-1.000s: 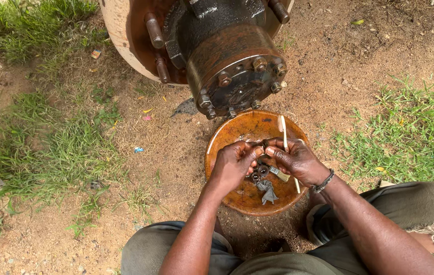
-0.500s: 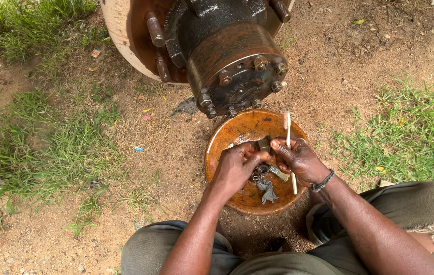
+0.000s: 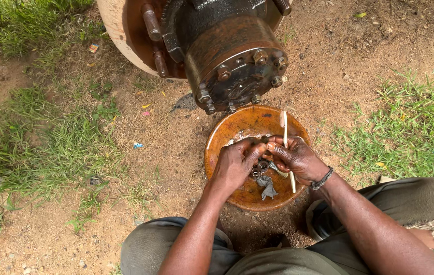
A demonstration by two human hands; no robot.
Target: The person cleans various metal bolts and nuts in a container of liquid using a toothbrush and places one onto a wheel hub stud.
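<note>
— Hands first: where are they in the head view?

— Both meet over a rusty orange bowl (image 3: 237, 127) that sits on sandy ground just near of a big rusted wheel hub (image 3: 232, 61). The left hand (image 3: 235, 165) comes in from the near left, its fingers curled and pinched on something small and dark at the point where the two hands touch; what the piece is I cannot tell.

— And the right hand?

— The right hand (image 3: 298, 159) is closed round a thin pale stick (image 3: 285, 125), which stands roughly upright, its far end poking out above the fingers and its near end showing below the palm. Its thumb presses toward the left hand's fingertips. A dark band sits on that wrist.

— Anything in the bowl?

— Several small dark nuts (image 3: 261, 167) lie just under the hands, and a grey rag-like scrap (image 3: 268, 187) lies near of them, toward the bowl's near rim.

— Surroundings?

— The hub shows a ring of bolts on its face and long studs (image 3: 152, 23) on its left. Grass patches (image 3: 49, 147) spread to the left and right, with bare dirt between. The person's knees in olive trousers (image 3: 410, 198) frame the near edge.
</note>
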